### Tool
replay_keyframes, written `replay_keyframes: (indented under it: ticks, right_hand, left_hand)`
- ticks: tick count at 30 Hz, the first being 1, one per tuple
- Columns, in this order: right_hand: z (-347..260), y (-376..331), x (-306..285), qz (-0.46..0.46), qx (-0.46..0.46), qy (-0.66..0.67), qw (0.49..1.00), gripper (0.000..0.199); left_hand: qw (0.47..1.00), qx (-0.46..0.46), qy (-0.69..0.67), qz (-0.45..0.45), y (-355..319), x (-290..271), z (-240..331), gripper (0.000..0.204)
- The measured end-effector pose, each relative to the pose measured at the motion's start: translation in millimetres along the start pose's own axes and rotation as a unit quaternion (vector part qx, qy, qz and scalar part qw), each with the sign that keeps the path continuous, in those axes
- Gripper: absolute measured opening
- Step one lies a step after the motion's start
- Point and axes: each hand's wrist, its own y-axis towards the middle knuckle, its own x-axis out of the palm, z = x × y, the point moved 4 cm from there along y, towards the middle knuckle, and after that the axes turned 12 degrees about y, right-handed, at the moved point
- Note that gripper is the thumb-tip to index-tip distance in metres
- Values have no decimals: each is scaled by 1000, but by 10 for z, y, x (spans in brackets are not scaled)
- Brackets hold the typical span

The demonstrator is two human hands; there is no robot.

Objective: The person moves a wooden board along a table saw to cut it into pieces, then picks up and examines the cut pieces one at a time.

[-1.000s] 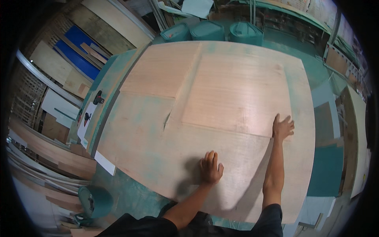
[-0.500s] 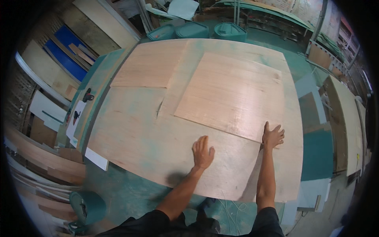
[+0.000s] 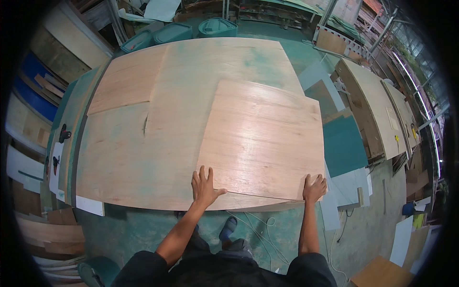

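A square plywood panel (image 3: pixel 263 138) lies on a larger plywood sheet (image 3: pixel 181 119) on the work table, toward its near right side. My left hand (image 3: pixel 204 188) rests at the panel's near left corner, fingers spread and thumb along the near edge. At the near right corner my right hand (image 3: pixel 314 188) grips the panel, fingers bent over the top; its thumb is mostly hidden. Another thin plywood piece (image 3: pixel 126 83) lies flat at the far left of the large sheet.
A dark hand tool (image 3: pixel 64 133) lies on the narrow strip along the left edge. Green tubs (image 3: pixel 218 27) stand beyond the far edge. Boards (image 3: pixel 342 143) lean at the right, near a wooden bench (image 3: pixel 377 105). A pale cord (image 3: pixel 260 234) trails on the floor by my feet.
The panel has come nearer to me and turned until its near edge lies almost straight across. My left hand has moved onto its near left corner. The view has swung right.
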Motion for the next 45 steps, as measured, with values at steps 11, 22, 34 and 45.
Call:
replay_keyframes:
  ticks: [11,22,34,45]
  right_hand:
    - [74,819,148,76,-28,-63,995,51]
    - [-1149,-1567,118,-115,-174,353,912,39]
    - [-3216,-1260,306,-209,-225,283,909,25]
    - [-8269,-733,2853,-329,-380,67,862,69]
  left_hand:
    - [995,0,16,95,22,539,891,107]
    - [997,1,-71,14,430,191,1213,74]
    - [904,-283,-79,310,-571,-526,-4400,9]
    - [841,-472,147,221,671,-569,-5892,53]
